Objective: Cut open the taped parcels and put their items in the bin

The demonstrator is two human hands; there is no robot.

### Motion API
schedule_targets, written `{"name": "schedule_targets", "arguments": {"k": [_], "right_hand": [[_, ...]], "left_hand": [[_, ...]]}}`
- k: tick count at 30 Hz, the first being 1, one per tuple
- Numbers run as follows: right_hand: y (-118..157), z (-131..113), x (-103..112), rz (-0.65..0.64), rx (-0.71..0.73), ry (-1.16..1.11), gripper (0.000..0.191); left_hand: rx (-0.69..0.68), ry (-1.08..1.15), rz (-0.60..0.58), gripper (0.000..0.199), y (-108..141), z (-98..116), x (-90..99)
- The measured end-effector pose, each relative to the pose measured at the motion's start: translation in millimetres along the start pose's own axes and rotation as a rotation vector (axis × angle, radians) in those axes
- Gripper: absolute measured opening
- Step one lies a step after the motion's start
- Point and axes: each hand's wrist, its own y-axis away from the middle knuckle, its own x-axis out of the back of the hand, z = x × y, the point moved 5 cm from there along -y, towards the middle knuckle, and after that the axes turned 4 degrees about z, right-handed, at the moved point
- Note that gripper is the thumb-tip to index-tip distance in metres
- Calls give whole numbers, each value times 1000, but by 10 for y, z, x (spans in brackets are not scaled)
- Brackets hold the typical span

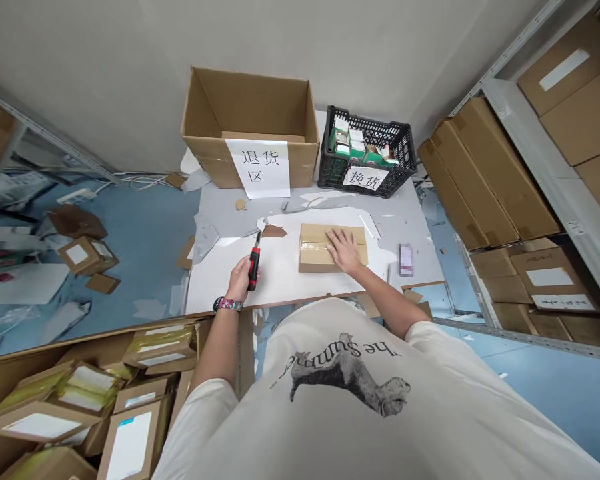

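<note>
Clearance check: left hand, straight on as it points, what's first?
Probably the torn brown cardboard scrap on the white sheet, just past the screwdriver in the left hand. Depth is unclear, so it may pass above.

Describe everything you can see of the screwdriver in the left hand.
The screwdriver has a chunky red-and-black plastic-looking grip and a slim shaft. It stands tilted, shaft pointing up and away from the person, above a white sheet. The left hand wraps the grip, the only visible contact. The tip is too small to make out.

Parcel warehouse, metal shelving (545,177), stacked cardboard cartons (490,173), handwritten returns sign (257,168)
</note>
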Motion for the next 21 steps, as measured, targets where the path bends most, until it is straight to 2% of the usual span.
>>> {"name": "schedule_targets", "arguments": {"k": [2, 7, 10, 12, 15, 18, 21], "right_hand": [[1, 128, -7, 19, -54, 14, 71], [-158, 208, -46, -11, -83, -59, 83], [-238, 206, -57, -36, -107, -101, 87], [-248, 202, -58, -27, -125, -96, 84], [-223, 171, -65, 18, -112, -56, 79], [-204, 128, -81, 51, -72, -21, 78], [-219, 115, -90, 62, -49, 4, 76]], "left_hand": [[46, 118, 64, 82, 43, -68, 10], [87, 249, -39, 82, 109, -53, -248], [81, 300, -18, 82, 131, 11, -421], [5, 254, 0, 83, 157, 91, -527], [-198, 20, -27, 79, 236, 264, -674], [-418, -234, -119, 68, 342, 442, -800], [-553, -419, -234, 54, 408, 539, -875]]}}
